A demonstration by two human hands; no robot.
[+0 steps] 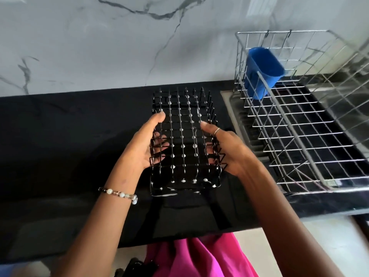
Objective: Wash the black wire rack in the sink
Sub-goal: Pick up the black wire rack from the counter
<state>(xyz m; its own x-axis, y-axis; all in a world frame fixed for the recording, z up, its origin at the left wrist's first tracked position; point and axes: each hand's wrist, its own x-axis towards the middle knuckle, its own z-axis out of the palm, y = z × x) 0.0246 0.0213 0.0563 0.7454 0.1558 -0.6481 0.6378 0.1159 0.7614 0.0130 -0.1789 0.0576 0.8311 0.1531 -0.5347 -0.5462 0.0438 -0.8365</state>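
Glossy black wire rack [184,140], droplet-beaded grid, between both hands' fingers [159,145].

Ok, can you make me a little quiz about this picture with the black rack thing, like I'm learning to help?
1. True or false: the black wire rack is already in the sink.
2. What holds the rack? A) left hand only B) right hand only C) both hands
3. Fill in: the blue plastic cup sits inside the silver wire dish ______.

Key:
1. False; it is over the glossy black countertop, left of the sink area.
2. C; one hand grips each long side.
3. Basket.
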